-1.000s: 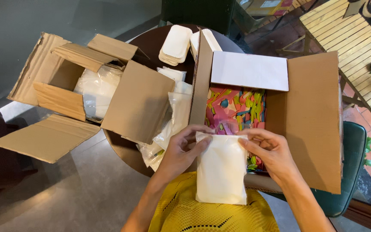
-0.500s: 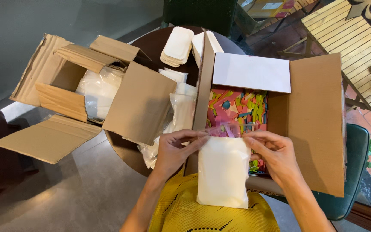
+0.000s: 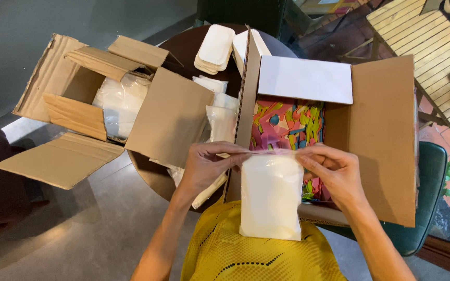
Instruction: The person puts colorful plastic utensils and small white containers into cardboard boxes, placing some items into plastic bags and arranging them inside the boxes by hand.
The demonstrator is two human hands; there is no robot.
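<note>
A: Where does the white packet (image 3: pixel 271 195) lie relative to the two hands?

B: It hangs below them. The left hand (image 3: pixel 207 166) pinches the left end of its clear top edge, the right hand (image 3: pixel 329 167) the right end; both sets of fingers are closed narrow on that strip.

A: And its long axis?

B: Vertical in the head view, running from the held top edge down toward the yellow shirt (image 3: pixel 256 255). The top edge itself runs crosswise, stretched between the hands.

A: Which hand is nearer?

B: Neither; each touches its own corner, the packet centred between them.

A: Surroundings?

B: Directly behind the packet stands an open cardboard box (image 3: pixel 384 140) holding multicoloured pieces (image 3: pixel 287 122). A second open box (image 3: pixel 167 117) with plastic-wrapped white goods (image 3: pixel 121 101) lies to the left; stacked white trays (image 3: pixel 214 48) rest on the round dark table (image 3: pixel 183 49) beyond.
</note>
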